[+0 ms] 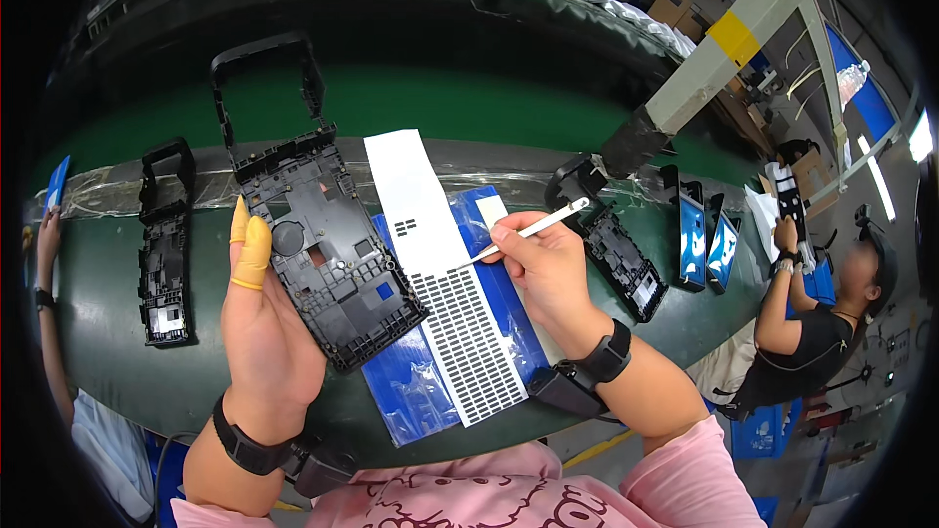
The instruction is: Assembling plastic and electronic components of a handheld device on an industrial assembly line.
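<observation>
My left hand (266, 323) is closed around a black plastic housing (328, 235) with a looped frame at its far end, tilted with its inner side up. Yellow finger cots (252, 252) cover two of its digits. My right hand (548, 279) pinches a slim white pen-like tool (540, 225) with a thin tip. That tip meets a white sticker sheet (469, 342) bearing rows of small black rectangles, near the top of the dense rows. The sheet's upper part is mostly bare, with a few black pieces. Below it lies a blue plastic-wrapped pad (411, 401).
Similar black housings lie left (166, 244) and right (621, 254) on the green table (108, 352). Blue-faced parts (692, 235) stand farther right. A grey post (675, 98) rises beyond the table. One co-worker (812, 332) is at the right; another's arm (49, 284) shows at left.
</observation>
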### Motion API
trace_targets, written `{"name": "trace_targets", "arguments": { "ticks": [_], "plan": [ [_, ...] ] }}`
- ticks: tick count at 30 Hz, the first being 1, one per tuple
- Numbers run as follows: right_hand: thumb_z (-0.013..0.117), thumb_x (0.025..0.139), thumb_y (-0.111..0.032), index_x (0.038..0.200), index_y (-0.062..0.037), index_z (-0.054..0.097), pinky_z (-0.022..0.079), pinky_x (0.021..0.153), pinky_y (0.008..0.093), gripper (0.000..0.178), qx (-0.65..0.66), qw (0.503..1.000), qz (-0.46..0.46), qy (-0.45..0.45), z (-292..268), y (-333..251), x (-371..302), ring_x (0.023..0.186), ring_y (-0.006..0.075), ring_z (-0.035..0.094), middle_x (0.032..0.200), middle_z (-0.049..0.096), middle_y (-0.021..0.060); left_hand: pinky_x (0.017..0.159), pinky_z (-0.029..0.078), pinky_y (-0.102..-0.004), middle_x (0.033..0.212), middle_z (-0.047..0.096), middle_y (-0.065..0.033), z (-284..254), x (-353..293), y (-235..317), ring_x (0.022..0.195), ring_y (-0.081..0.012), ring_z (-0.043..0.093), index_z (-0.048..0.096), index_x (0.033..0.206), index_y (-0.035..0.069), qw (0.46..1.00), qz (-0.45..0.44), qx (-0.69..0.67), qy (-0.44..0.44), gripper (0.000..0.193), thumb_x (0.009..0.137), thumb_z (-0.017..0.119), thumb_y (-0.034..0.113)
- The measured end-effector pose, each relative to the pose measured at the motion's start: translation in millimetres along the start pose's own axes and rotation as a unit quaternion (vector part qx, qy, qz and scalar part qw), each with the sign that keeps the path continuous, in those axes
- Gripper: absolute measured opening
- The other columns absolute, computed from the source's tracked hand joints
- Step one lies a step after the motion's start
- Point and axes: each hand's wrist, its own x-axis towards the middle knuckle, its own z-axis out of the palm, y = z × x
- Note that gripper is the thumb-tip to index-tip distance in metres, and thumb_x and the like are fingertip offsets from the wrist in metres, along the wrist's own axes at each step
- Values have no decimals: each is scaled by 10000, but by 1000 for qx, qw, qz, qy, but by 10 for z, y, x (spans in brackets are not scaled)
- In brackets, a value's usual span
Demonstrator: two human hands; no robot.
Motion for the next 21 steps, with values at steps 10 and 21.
{"name": "trace_targets", "arguments": {
  "ticks": [10,21],
  "plan": [
    [572,746,4,841,39,543,312,419,147,105,20,1000,12,4,22,-19,5,482,48,455,659,579,84,872,390,-326,1141,443,-83,15,-4,-47,1028,-187,455,314,1215,85,998,27,44,18,360,870,387,160],
    [584,758,-23,919,32,524,366,479,160,180,115,986,-60,-103,520,-431,-471,558,69,508,752,590,85,891,375,-372,1169,424,-96,38,-145,-194,1056,-221,443,262,1245,100,997,-82,-1,-11,406,864,385,168]
  ]
}}
